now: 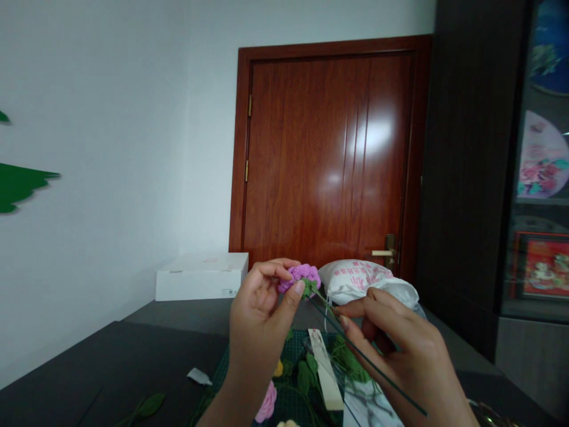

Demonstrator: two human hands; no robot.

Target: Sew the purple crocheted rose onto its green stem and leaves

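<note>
My left hand (260, 311) pinches a purple crocheted flower (307, 274) between thumb and fingers, its green base (309, 289) turned toward the right. From that base a thin dark green stem (391, 382) slants down to the right, passing in front of my right hand (398, 335). The thumb and index finger of that hand are closed on a green yarn strand (326, 303) that runs to the flower's base. Both hands are raised above the table, and the grip point of the right fingers is partly hidden.
Below lies a dark green cutting mat (293, 409) with a pink flower (267, 403), green leaves (304, 377), green yarn (351, 359) and a pale strip (326, 373). A white box (200, 279) and white bag (355, 281) stand behind. A loose leaf (151, 405) lies left.
</note>
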